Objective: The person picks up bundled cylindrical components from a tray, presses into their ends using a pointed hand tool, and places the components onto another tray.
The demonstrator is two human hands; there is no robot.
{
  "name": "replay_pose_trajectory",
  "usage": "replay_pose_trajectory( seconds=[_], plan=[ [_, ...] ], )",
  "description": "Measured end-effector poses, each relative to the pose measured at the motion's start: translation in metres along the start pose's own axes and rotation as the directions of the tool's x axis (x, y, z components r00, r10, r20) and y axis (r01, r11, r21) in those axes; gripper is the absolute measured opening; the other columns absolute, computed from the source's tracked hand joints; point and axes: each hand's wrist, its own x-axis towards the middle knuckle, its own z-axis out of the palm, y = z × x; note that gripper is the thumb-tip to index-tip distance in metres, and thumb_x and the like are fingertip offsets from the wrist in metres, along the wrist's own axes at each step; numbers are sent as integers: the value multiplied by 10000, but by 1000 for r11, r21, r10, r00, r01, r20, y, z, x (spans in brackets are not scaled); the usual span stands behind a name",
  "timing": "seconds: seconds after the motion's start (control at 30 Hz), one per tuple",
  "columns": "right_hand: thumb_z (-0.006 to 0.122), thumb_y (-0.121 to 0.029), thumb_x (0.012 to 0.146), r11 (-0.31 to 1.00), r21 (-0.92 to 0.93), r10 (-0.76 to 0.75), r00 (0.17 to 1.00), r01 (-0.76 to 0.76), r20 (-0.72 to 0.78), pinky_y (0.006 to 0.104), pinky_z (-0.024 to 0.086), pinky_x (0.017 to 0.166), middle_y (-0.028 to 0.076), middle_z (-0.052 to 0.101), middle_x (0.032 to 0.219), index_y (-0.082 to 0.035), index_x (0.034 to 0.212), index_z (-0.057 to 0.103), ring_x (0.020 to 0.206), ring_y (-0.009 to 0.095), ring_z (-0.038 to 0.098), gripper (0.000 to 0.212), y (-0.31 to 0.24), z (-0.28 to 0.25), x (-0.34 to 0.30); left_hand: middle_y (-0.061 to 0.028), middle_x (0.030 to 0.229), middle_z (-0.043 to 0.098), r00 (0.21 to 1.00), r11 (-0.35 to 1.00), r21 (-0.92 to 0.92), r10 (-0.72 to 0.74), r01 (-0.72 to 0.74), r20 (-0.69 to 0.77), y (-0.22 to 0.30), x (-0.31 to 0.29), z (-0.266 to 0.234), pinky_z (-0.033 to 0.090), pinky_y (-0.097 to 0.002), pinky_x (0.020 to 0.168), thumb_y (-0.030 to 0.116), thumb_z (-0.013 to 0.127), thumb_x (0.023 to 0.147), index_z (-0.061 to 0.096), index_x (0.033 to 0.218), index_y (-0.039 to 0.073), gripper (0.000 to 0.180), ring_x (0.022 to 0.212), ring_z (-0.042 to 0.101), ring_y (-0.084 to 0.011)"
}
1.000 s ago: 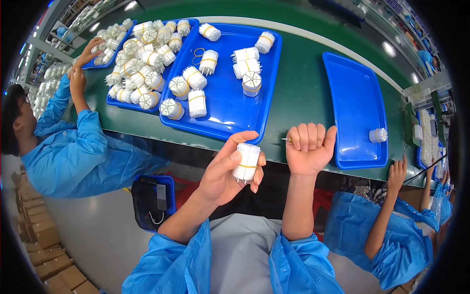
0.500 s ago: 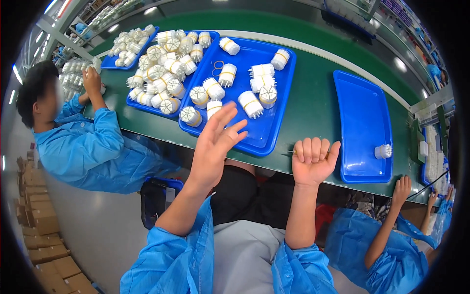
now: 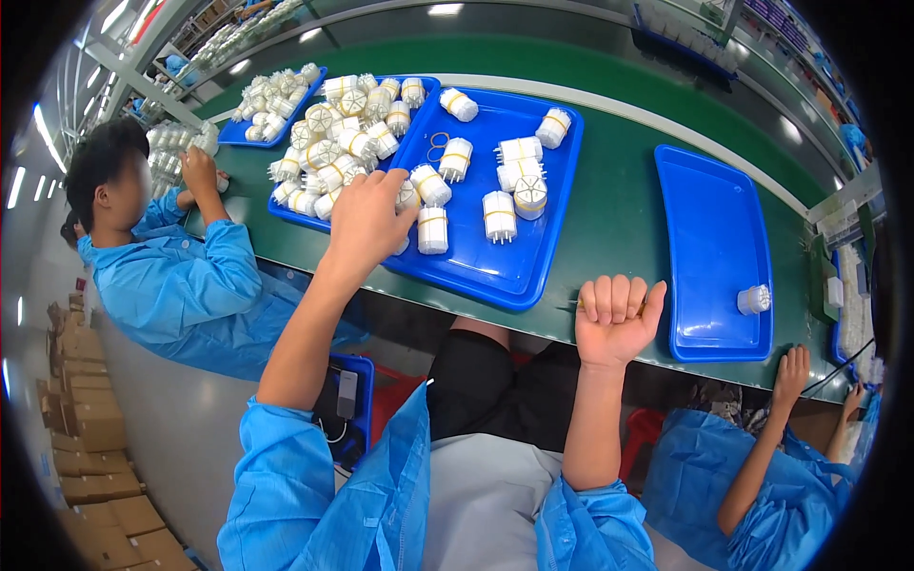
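My left hand (image 3: 369, 219) reaches palm down over the near left part of a blue tray (image 3: 486, 271), its fingers bent over white ribbed cylinders. One white cylinder (image 3: 402, 246) peeks out below the hand; the fingertips are partly hidden, so a grip on it is not clear. Next to the hand stands a white cylinder with a yellow band and short prongs (image 3: 432, 231). More such cylinders lie about this tray, among them one near the middle (image 3: 500, 217). My right hand (image 3: 617, 319) is closed, palm up, above the table edge. A thin tip shows beside its fingers; the rest is hidden.
A heaped blue tray of banded cylinders (image 3: 328, 143) adjoins on the left, with a smaller full tray (image 3: 249, 132) beyond. A blue tray (image 3: 714, 252) at right holds one cylinder (image 3: 754, 300). Co-workers in blue (image 3: 181, 285) sit at both sides along the green table (image 3: 609, 190).
My left hand has moved left and turned from open above the tray to palm down over the cylinders. My right hand stays closed in nearly the same place. The view has shifted slightly.
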Motion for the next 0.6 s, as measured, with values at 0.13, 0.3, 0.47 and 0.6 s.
replay_pose_trajectory(
  seconds=[0.13,0.3,0.47,0.6],
  plan=[
    [331,-431,1064,1000,8,-8,1000,8,30,298,264,494,-7,269,528,-132,592,307,496,132,263,559,-3,-8,-2,-149,986,677,995,971,-228,-91,78,-48,5,-4,-8,523,-411,810,143,726,792,608,1089,26,340,908,654,-322],
    [371,-412,1056,1000,-20,1,1000,-1,0,293,259,493,-11,268,527,-137,583,298,482,126,258,552,-3,-4,-1,-174,1115,637,952,-205,-973,-260,107,159,33,-46,-17,539,-369,846,55,654,880,490,1145,20,314,960,654,-224],
    [373,-408,1056,999,-34,-1,1000,1,-9,293,261,493,-12,267,527,-138,583,294,481,126,258,551,-4,-1,-3,-216,1165,604,949,-510,-848,-173,142,263,59,-68,-8,531,-432,905,58,628,892,458,1183,44,337,1018,643,-306],
    [374,-408,1056,999,-42,1,1000,-1,-4,291,260,492,-12,263,525,-139,583,293,481,125,255,550,-2,-1,-2,-203,1193,581,950,-585,-798,-140,148,279,75,-77,-5,517,-436,923,69,615,900,446,1226,50,368,1043,632,-311]
  ],
)
